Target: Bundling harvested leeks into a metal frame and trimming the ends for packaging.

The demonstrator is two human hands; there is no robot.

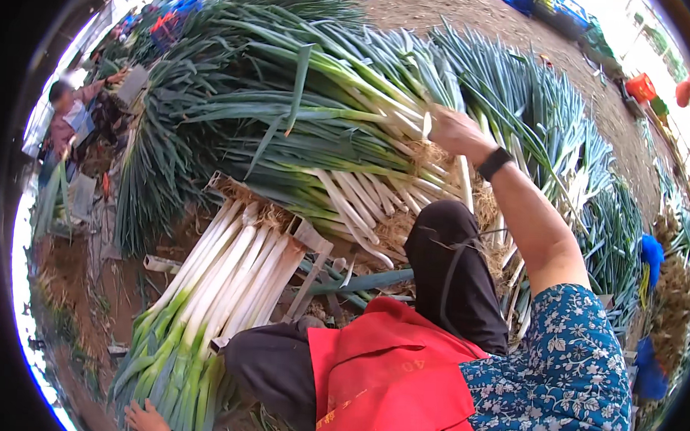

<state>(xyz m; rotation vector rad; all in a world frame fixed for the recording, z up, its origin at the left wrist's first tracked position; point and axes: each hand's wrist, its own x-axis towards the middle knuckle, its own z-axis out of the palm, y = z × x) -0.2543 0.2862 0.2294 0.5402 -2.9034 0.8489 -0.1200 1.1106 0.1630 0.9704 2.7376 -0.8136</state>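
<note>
My right hand [455,132], with a dark band on its wrist, reaches out over a big heap of long green onions [350,100]. Its fingers are closed around a green onion's white stalk near the roots; how many stalks it grips is hard to see. A bundle of green onions [227,268] lies in a low metal frame [311,235] in front of me to the left. Its roots are at the far end and its green leaves hang toward me. At the lower left edge, my left hand [147,421] rests on these leaves with its fingers spread.
More green onions [535,93] are heaped at the right. A person [70,119] sits at the far left among other onions. An orange-red bucket [641,87] stands at the far right. My knees and red apron [392,364] are close to the frame.
</note>
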